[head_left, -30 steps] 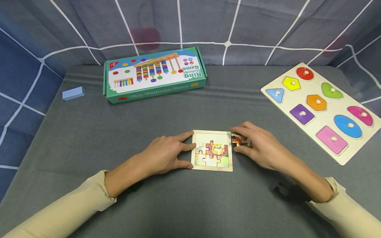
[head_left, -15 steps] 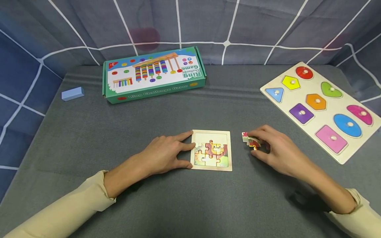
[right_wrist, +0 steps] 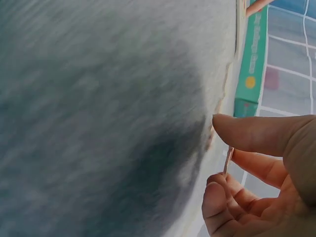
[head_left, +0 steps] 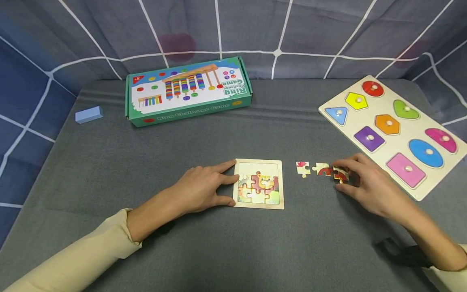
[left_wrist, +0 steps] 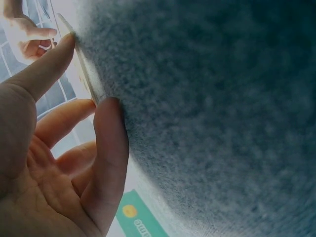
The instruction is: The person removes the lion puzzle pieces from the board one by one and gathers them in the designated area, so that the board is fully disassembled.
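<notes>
Wooden puzzle tray (head_left: 253,168) lies between hands (head_left: 198,188) (head_left: 372,186), touching left.

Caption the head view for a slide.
The left hand touches the edge of a partly filled puzzle tray; the right hand holds a puzzle piece beside two loose pieces.

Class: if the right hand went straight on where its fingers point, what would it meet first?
The right hand, pinching one puzzle piece, would probably meet the middle loose piece first, though depth is unclear.
</notes>
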Tool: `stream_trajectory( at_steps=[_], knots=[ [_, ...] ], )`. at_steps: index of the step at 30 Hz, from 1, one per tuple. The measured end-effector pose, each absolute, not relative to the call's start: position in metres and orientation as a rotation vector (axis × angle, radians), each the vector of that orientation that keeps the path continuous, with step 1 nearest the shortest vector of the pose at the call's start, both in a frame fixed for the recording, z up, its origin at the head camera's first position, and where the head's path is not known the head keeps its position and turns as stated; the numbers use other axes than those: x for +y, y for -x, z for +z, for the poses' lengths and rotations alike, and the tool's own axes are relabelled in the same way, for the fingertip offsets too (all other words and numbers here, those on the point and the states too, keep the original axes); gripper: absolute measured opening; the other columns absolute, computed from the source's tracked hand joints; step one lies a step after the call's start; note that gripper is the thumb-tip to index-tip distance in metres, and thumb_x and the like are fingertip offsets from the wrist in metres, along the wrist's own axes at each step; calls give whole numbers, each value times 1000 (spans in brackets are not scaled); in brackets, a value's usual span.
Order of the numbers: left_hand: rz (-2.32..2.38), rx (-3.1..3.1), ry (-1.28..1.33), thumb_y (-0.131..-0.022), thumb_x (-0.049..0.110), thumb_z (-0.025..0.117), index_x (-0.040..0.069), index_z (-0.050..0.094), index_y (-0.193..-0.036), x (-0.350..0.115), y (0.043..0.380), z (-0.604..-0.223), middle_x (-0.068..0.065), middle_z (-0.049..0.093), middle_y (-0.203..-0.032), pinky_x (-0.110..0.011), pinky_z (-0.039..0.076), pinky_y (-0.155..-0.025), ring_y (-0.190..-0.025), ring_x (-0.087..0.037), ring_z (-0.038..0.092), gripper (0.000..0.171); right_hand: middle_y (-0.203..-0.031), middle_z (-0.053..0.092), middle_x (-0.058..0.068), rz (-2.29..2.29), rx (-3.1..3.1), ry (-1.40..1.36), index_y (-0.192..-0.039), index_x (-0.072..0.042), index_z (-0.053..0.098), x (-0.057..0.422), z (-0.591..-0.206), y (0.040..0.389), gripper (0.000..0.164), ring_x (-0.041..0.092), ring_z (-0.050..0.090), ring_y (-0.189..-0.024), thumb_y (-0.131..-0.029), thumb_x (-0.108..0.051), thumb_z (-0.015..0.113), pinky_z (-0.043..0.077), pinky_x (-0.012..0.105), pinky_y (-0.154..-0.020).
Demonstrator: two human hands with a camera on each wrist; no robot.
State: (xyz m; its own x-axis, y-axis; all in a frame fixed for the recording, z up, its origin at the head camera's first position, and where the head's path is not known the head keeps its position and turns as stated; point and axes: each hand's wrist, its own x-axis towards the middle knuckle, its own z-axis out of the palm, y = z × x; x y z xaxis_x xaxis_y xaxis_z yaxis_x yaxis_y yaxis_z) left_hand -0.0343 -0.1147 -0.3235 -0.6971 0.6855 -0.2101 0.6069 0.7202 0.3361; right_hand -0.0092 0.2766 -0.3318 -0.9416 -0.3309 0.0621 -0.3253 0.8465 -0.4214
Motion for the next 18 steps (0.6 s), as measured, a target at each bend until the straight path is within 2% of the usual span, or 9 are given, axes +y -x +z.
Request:
stream_trajectory(
  at_steps=[7, 18],
  knots=[
    [327, 2604, -997, -82, 53, 75, 22, 63, -136, -114, 35, -322, -9, 38, -155, -49, 52, -73, -105, -29, 66, 63, -99, 54, 6, -699, 2975, 498, -122, 0, 64, 288, -337, 13, 52, 17, 44, -81, -74, -2, 84, 36, 25, -60],
    [334, 2610, -1010, -83, 53, 75, 21, 63, -136, -114, 34, -323, -9, 39, -154, -50, 53, -72, -104, -30, 66, 63, -106, 53, 8, -798, 2873, 570, -123, 4, 63, 298, -340, 19, 52, 8, 39, -88, -75, 3, 82, 34, 20, -67]
  ],
)
